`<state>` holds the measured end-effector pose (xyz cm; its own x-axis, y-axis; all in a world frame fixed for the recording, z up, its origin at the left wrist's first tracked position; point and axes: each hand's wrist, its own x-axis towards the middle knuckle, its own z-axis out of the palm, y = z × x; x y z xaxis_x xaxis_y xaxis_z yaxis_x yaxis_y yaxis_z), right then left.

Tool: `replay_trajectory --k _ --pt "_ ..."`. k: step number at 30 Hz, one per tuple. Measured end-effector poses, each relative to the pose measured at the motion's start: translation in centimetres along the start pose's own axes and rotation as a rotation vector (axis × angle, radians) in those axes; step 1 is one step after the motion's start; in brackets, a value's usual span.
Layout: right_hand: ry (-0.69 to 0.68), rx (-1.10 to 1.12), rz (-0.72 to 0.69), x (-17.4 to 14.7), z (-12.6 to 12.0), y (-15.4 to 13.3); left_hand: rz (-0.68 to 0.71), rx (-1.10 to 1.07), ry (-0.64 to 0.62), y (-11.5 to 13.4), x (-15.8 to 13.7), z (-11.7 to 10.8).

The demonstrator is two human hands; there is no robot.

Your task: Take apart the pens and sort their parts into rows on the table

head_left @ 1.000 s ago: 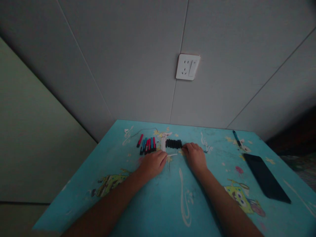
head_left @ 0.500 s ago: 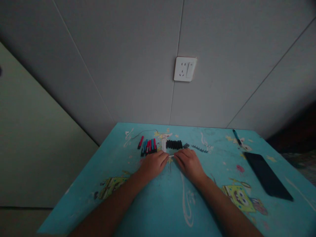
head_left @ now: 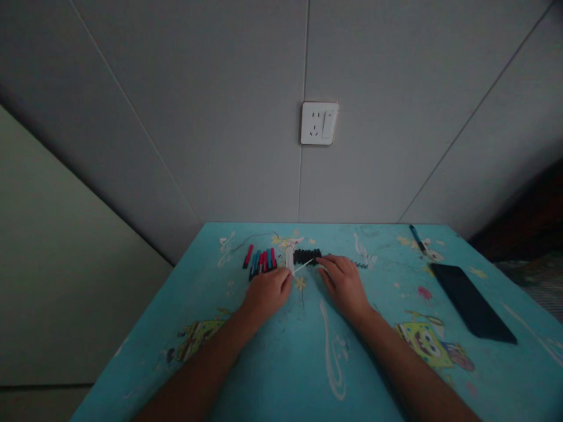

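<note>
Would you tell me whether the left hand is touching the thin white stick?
Touching. The head view shows the left hand pinching the near end of the thin white stick at its fingertips, with no gap between them; the stick slants up toward the black caps.

Pretty dim shot overall, kind of underexposed with a grey-blue cast. The wall (head_left: 220,117) fades darker toward the top left corner and the far right edge goes nearly black. No hard shadows or glare anywhere, just soft flat light; the turquoise table (head_left: 281,363) is the brightest patch. Wide-angle lens bends the wall seams outward near the edges. Small stuff at the table's far end looks soft and a bit noisy, the forearms up close are murky.
</note>
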<state>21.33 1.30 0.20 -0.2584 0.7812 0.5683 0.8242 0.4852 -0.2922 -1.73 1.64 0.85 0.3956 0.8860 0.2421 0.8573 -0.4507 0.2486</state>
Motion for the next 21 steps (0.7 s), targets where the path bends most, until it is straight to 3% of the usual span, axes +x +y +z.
replay_trajectory --k 9,21 --pt "-0.021 0.113 -0.003 -0.5 0.3 0.3 -0.331 0.234 -0.012 -2.0 0.6 -0.6" --pt "-0.060 0.143 -0.012 -0.6 -0.1 0.1 -0.208 0.070 -0.077 -1.2 0.5 -0.1"
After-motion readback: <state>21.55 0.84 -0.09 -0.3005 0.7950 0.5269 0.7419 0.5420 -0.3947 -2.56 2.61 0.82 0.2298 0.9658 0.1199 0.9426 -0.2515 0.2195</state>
